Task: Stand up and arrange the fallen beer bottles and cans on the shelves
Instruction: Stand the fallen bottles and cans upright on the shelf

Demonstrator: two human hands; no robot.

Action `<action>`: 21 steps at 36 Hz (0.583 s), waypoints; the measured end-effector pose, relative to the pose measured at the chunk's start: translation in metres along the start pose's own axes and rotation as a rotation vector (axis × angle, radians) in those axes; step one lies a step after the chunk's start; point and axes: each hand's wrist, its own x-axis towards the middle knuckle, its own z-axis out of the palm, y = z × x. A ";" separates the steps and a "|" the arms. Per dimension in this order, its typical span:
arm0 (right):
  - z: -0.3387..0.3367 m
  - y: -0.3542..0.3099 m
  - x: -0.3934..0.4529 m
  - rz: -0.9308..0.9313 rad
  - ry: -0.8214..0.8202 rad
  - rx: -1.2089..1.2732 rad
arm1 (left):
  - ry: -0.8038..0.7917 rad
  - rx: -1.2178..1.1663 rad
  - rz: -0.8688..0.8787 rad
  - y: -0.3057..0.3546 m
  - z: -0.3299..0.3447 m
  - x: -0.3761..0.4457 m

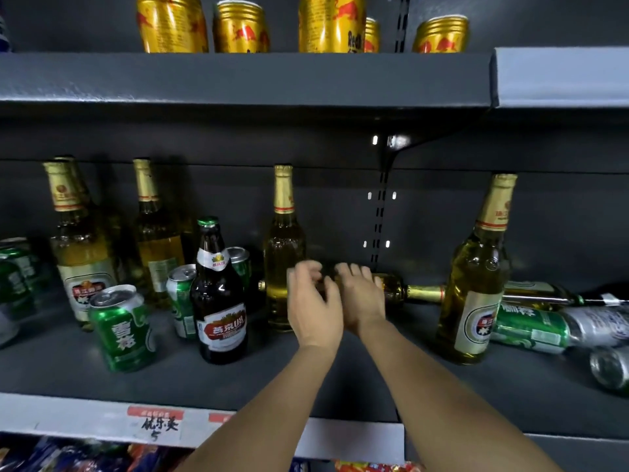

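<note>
On the dark grey metal shelf (pixel 340 386), a fallen clear glass bottle of pale beer with a gold foil neck (pixel 405 291) is lying on its side near the back wall, its long axis running left to right and its neck pointing right. An upright clear bottle with a gold foil neck (pixel 284 247) is standing just left of the hands, and a tall upright bottle with a white oval label (pixel 476 277) is blocking the fallen one's cap end. Further right, a green and silver can (pixel 558 327) and another bottle are lying toppled. A dark brown glass bottle with a red label (pixel 219 294) and a dented green aluminium can (pixel 122 327) are standing at left. The left hand (pixel 315 301) is curling loosely, gripping nothing that shows. The right hand (pixel 360 294) is resting fingers-down over the fallen bottle's body; whether it is gripping, I cannot tell.
</note>
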 end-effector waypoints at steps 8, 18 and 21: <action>0.003 0.024 0.013 0.059 -0.196 -0.252 | -0.195 -0.424 -0.789 -0.015 0.038 -0.010; 0.000 0.024 0.018 -0.024 -0.151 -0.510 | -0.197 -0.550 -1.023 -0.036 0.055 0.008; 0.003 0.029 0.021 0.028 -0.163 -0.363 | -0.197 -0.521 -0.995 -0.038 0.056 0.006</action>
